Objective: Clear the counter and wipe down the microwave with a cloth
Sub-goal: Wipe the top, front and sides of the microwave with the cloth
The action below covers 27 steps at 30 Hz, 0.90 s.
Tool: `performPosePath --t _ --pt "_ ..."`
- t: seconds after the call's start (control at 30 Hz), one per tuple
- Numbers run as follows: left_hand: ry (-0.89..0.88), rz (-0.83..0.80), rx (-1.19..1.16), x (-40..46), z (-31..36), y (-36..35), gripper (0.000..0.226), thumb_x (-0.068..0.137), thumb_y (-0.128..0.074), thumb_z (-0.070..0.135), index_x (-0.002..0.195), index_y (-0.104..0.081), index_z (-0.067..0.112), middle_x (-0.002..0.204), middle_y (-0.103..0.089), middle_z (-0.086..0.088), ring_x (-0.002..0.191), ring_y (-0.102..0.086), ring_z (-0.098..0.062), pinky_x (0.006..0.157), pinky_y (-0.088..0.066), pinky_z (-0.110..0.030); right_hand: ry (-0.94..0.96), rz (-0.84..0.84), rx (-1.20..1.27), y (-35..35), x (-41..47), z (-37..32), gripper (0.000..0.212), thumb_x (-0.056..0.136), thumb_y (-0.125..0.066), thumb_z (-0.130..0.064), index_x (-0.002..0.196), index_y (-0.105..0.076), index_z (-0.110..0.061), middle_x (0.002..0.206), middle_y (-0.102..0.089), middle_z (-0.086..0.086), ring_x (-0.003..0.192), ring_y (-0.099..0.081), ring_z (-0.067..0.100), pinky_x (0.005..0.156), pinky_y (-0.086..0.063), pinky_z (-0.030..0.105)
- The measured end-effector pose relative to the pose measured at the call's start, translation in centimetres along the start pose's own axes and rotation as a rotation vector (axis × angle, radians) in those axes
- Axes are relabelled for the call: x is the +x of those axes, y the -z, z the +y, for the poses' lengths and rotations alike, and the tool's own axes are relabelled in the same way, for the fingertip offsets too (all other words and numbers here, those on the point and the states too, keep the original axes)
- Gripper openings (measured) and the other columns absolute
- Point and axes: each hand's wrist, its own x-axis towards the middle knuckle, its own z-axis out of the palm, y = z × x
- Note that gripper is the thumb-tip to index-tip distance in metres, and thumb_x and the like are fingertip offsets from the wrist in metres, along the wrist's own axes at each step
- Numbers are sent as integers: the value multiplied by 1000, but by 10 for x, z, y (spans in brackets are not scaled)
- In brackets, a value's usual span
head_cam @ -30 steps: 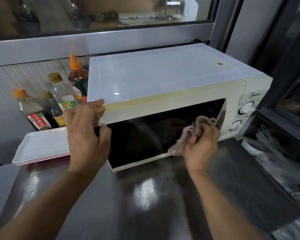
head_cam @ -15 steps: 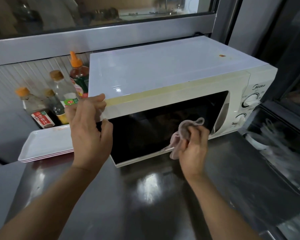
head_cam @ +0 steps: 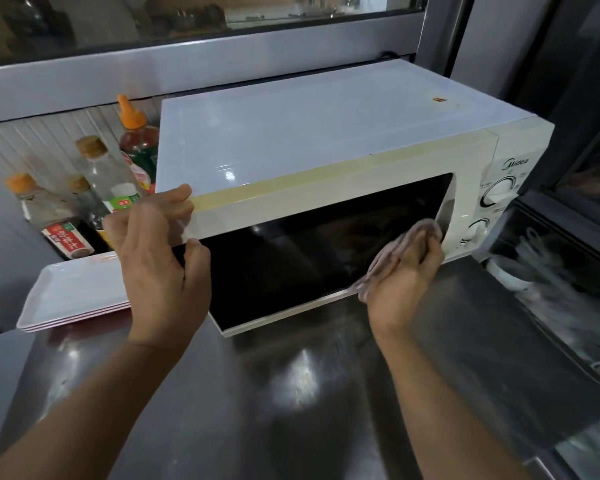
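My right hand (head_cam: 400, 275) bunches the soft, limp pinkish cloth (head_cam: 392, 252) against the dark glass door of the boxy white microwave (head_cam: 326, 161). My left hand (head_cam: 160, 251) clasps the microwave's front-left corner; it looks heavy and should stay put on the glossy steel counter (head_cam: 291, 393).

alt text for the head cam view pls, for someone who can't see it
A person's right hand presses a pinkish cloth against the dark glass door of a white microwave, while the left hand holds its top left front corner. Sauce bottles and white trays sit left.
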Motion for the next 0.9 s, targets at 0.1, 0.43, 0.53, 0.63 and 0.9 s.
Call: performPosePath --t 0.1,0.43,0.53,0.63,0.9 --pt "2 4 -2 0 1 -1 35 66 -42 -6 99 -54 -3 113 -59 -11 93 -46 -45 80 -29 -8 -97 -157 65 1 -20 23 11 100 -39 -32 100 -50 -34 67 -61 -25 63 -59 -7 57 -45 9" --pt "17 11 -36 -1 2 -2 36 66 -41 -4 99 -54 -1 111 -58 -6 99 -41 -34 76 -34 -19 -76 -340 116 3 -77 -11 37 84 -54 9 120 -48 15 123 -45 21 108 -45 21 93 -25 1" --pt "2 6 -24 -1 2 0 41 66 -41 -4 104 -55 -1 103 -57 -9 94 -39 -31 78 -29 -7 11 -355 87 1 -90 -10 35 85 -55 7 119 -50 15 125 -46 29 108 -54 33 95 -26 3" --pt "-3 11 -25 -1 1 -1 41 66 -41 -4 105 -56 0 105 -54 -2 94 -39 -29 78 -31 -13 -63 -327 0 3 -53 8 43 83 -52 8 126 -46 13 132 -42 29 111 -52 41 94 -32 20" --pt "-3 44 -47 -2 1 -2 39 66 -40 -6 101 -55 1 109 -54 4 97 -37 -23 78 -33 -18 -224 -280 22 1 -19 25 49 80 -56 14 128 -45 9 134 -35 25 103 -56 37 85 -29 5"
